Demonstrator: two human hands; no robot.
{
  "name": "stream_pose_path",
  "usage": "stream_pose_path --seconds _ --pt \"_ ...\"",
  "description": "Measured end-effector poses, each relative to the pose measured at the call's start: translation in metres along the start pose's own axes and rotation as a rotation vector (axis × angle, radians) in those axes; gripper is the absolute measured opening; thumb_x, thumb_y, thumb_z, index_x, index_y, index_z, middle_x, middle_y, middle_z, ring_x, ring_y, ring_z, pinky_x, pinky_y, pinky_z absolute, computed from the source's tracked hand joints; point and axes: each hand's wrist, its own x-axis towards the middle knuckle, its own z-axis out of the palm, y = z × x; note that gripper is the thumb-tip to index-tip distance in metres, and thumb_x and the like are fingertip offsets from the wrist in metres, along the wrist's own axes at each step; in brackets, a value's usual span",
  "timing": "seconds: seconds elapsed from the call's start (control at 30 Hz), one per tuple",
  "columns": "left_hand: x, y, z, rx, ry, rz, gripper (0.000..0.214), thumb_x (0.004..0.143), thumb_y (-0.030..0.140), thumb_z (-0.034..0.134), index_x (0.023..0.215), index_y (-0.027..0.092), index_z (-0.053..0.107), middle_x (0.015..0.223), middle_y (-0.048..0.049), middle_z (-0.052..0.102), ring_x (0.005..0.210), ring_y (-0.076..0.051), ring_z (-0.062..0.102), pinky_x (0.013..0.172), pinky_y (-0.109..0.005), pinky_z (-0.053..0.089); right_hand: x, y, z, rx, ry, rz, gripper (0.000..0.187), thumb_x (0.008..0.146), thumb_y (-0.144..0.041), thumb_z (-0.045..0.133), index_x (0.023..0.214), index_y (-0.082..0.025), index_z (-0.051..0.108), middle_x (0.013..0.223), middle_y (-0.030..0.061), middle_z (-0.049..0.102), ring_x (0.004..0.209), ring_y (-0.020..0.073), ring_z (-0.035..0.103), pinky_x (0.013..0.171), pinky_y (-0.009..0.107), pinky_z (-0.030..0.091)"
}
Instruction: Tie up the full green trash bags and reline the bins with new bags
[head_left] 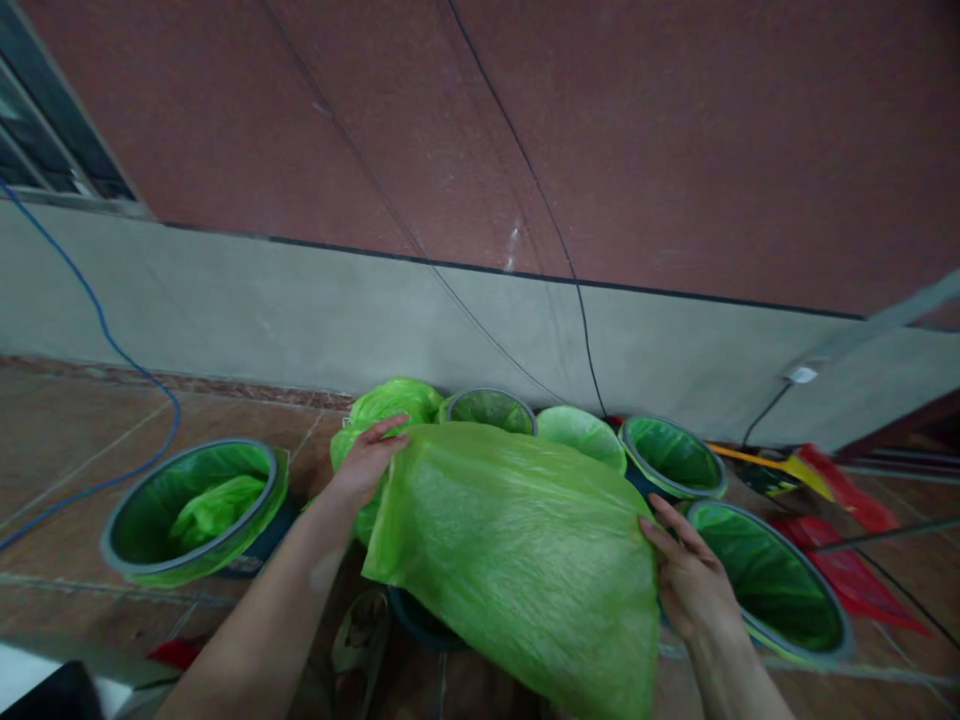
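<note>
A green plastic bag [517, 560] is spread wide between my two hands, hanging in front of me. My left hand [372, 458] grips its upper left corner, with the fingers pinched over the edge. At the right edge, my right hand [686, 565] pinches the bag between thumb and fingers. Below the bag, part of a dark blue bin [424, 620] shows; the bag hides the rest. Behind my left hand lies a bunched green bag [397, 400]. Just right of my right hand stands a lined bin [765, 580].
A lined bin [199, 505] with a crumpled bag inside stands at the left. More bins [491, 408] line the wall. A broom [810, 478] and red dustpan [855, 575] lie at the right. A blue hose [97, 310] runs along the left; a black cable [540, 190] hangs down the wall.
</note>
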Motion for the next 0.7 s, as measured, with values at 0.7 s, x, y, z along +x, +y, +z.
stream_pose_path --seconds 0.7 --pt "0.000 0.005 -0.009 0.846 -0.050 0.364 0.029 0.067 0.022 0.061 0.091 0.024 0.076 0.102 -0.0065 0.075 0.100 -0.030 0.068 0.098 -0.039 0.047 0.021 0.010 -0.027 -0.992 -0.083 -0.468 0.050 0.058 -0.026 0.067 0.106 -0.021 0.073 0.103 0.0084 0.070 0.093 0.0283 0.065 0.090 0.043 0.048"
